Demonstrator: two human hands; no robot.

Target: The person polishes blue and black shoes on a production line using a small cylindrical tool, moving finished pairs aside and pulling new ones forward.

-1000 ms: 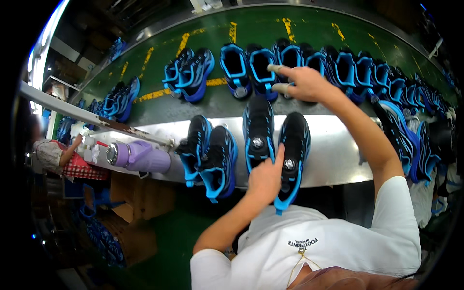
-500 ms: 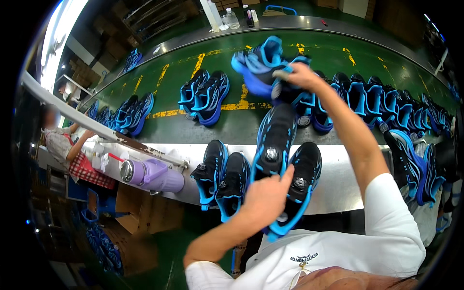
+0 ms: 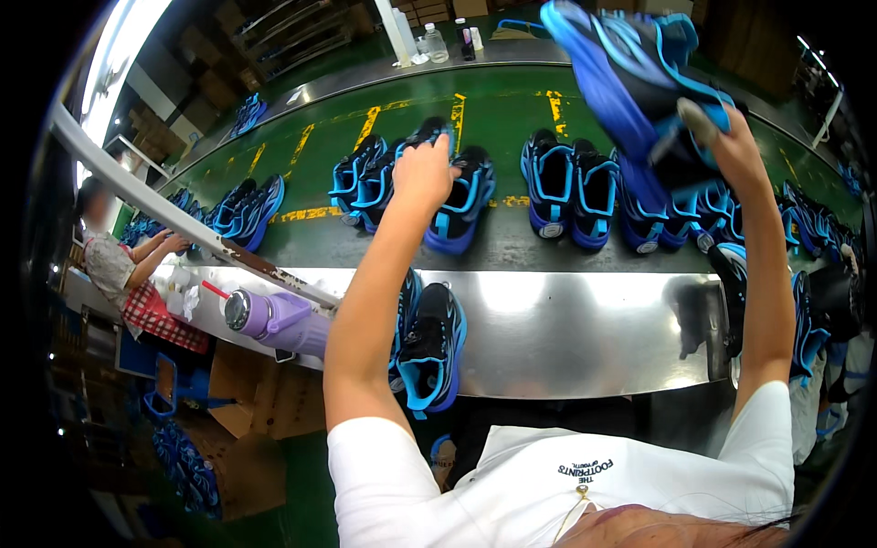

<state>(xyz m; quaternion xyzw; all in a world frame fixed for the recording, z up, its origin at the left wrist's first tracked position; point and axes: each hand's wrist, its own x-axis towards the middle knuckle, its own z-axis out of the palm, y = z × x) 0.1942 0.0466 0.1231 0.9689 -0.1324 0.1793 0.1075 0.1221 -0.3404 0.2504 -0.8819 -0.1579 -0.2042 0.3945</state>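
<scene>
Now the right hand [image 3: 744, 160] is raised high, clenched around a blue-and-black sneaker [image 3: 630, 73] that half a second ago was only just leaving the green conveyor belt [image 3: 498, 114]; the shoe hangs in the air above the belt, sole turned toward the camera. The left hand [image 3: 422, 173], which a moment earlier gripped a shoe over the steel table [image 3: 566, 329], has moved out to the belt and rests its fingers on a black-and-blue sneaker [image 3: 461, 201] standing there (whether it grips or merely touches cannot be told). That suggests one shoe has been set down on the line while another is lifted off for handling. Just beside the left forearm, a pair of matching sneakers [image 3: 429, 352] lies on the table's near edge. Further left sits a lilac drinking bottle [image 3: 274, 320], and beyond it a co-worker [image 3: 123, 274] in a checked apron bends over the same line. More pairs [image 3: 571, 187] stand in rows along the belt.
</scene>
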